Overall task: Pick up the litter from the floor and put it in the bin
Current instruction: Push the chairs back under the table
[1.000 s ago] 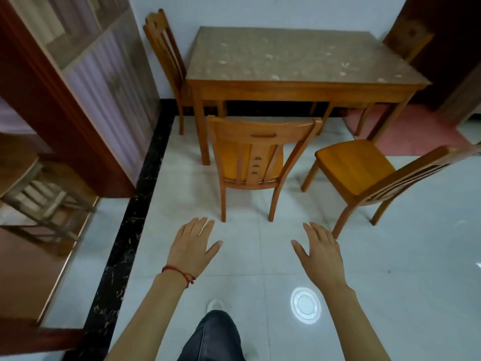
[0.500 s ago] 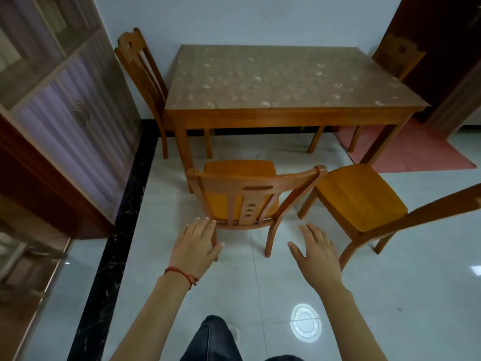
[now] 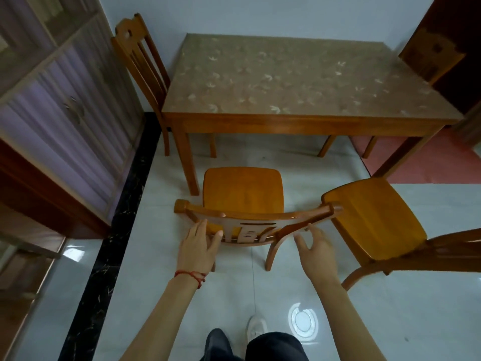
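Note:
No litter and no bin show in the head view. My left hand [image 3: 199, 247], with a red string at the wrist, reaches to the backrest of a wooden chair [image 3: 242, 188]; its straight fingers touch the top rail near the left end. My right hand [image 3: 313, 247] is spread open just below the right end of the same rail, fingertips at the wood. Neither hand holds anything.
A wooden table [image 3: 299, 126] with a patterned top stands behind the chair. A second chair [image 3: 374, 217] sits at the right, a third [image 3: 140, 66] by the wall at the left. A cabinet [image 3: 59, 121] lines the left side. White tile floor [image 3: 161, 282], red mat [image 3: 426, 165].
I have stepped closer to the chair and table. Both hands have moved forward from mid-air to the chair's backrest.

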`<state>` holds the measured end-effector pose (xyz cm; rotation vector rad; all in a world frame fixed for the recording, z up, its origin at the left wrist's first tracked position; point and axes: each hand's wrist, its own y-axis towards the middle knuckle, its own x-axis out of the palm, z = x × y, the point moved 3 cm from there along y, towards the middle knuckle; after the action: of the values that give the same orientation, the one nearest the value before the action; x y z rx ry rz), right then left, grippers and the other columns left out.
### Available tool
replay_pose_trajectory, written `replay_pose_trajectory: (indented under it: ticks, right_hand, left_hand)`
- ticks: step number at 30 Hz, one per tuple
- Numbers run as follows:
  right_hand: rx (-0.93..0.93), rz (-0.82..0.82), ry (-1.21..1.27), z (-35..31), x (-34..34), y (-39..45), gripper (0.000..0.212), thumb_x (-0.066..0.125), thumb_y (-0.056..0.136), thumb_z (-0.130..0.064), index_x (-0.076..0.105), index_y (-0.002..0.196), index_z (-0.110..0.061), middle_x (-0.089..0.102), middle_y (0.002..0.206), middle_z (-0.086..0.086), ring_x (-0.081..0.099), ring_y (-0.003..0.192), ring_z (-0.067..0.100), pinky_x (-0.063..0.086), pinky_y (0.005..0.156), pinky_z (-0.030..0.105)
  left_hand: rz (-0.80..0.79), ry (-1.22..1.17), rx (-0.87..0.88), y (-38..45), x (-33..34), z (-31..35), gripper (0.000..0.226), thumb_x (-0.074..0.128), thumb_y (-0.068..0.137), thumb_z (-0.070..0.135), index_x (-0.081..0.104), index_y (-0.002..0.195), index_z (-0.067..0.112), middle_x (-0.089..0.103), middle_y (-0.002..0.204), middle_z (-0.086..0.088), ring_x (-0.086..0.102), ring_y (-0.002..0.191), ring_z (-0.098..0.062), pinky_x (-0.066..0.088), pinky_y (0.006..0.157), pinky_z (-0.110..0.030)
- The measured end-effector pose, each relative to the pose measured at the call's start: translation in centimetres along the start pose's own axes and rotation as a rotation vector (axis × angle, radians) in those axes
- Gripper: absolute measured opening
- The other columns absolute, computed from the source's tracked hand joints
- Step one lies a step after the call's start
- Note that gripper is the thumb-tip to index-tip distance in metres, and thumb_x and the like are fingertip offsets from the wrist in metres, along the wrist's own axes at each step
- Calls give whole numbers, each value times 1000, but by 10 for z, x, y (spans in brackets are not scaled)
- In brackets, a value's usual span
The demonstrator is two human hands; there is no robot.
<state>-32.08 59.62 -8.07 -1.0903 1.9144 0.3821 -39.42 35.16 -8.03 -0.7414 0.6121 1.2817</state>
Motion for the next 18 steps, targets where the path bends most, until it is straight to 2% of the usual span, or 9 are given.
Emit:
replay_pose_trajectory:
  ticks: [2, 3, 5, 6, 7, 9, 13, 16, 18]
  right_hand:
    - [89, -30, 161, 2, 5, 14, 54, 45, 90, -47, 44, 131, -12, 52, 133, 9, 47, 121, 27, 41, 97, 44]
    - [120, -47, 232, 0, 7, 20, 50, 45, 91, -46, 48, 127, -12, 59, 122, 7, 54, 112, 25, 44, 91, 41]
    - [166, -73, 379, -5, 13, 30, 41, 46, 90, -45, 58, 111, -12, 64, 89, -1, 60, 82, 16, 47, 72, 27]
    - [184, -68, 437, -8, 15, 34, 37, 47, 90, -44, 61, 102, -12, 61, 77, -6, 57, 70, 9, 43, 63, 21]
    - [202, -55, 479, -10, 17, 38, 33, 49, 90, -43, 61, 94, -12, 59, 70, -8, 56, 65, 5, 39, 57, 18]
    - [238, -29, 536, -13, 23, 45, 30, 52, 88, -41, 60, 86, -13, 60, 64, -4, 58, 59, 6, 37, 51, 19]
    - [291, 33, 567, -13, 29, 52, 32, 58, 86, -38, 60, 76, -8, 58, 57, -1, 52, 47, 7, 34, 46, 19]
    - [276, 81, 553, -10, 30, 55, 33, 59, 86, -35, 55, 63, -12, 49, 43, -7, 46, 35, 4, 31, 45, 17]
    - [269, 96, 544, -9, 28, 61, 35, 60, 86, -35, 51, 57, -17, 45, 37, -11, 46, 33, 2, 30, 44, 17]
  left_hand:
    - [19, -179, -141, 10, 7, 4, 52, 47, 93, 37, 38, 134, 7, 50, 130, -14, 43, 121, -31, 36, 94, -36]
    - [34, -267, -194, 15, 10, 7, 48, 48, 92, 37, 44, 129, 8, 58, 116, -8, 49, 113, -30, 40, 85, -31]
    - [60, -412, -291, 22, 15, 14, 40, 51, 90, 40, 54, 116, 10, 57, 86, 8, 55, 91, -21, 37, 68, -23]
    - [73, -475, -329, 26, 18, 16, 38, 53, 89, 40, 55, 111, 10, 54, 81, 10, 54, 86, -18, 35, 69, -22]
    - [89, -533, -357, 28, 21, 19, 36, 56, 88, 39, 56, 108, 10, 54, 84, 9, 51, 84, -15, 35, 71, -23]
    - [133, -598, -385, 33, 26, 23, 32, 62, 84, 36, 60, 101, 9, 58, 90, 3, 51, 82, -12, 36, 71, -24]
    - [209, -665, -412, 38, 31, 23, 26, 70, 78, 31, 65, 85, 7, 66, 85, -6, 58, 81, -18, 39, 72, -27]
    - [240, -673, -401, 42, 35, 22, 20, 72, 77, 27, 66, 79, 8, 67, 81, -8, 60, 78, -17, 40, 67, -24]
    - [250, -674, -382, 47, 37, 26, 18, 72, 77, 26, 66, 78, 9, 66, 78, -5, 59, 75, -10, 40, 63, -17]
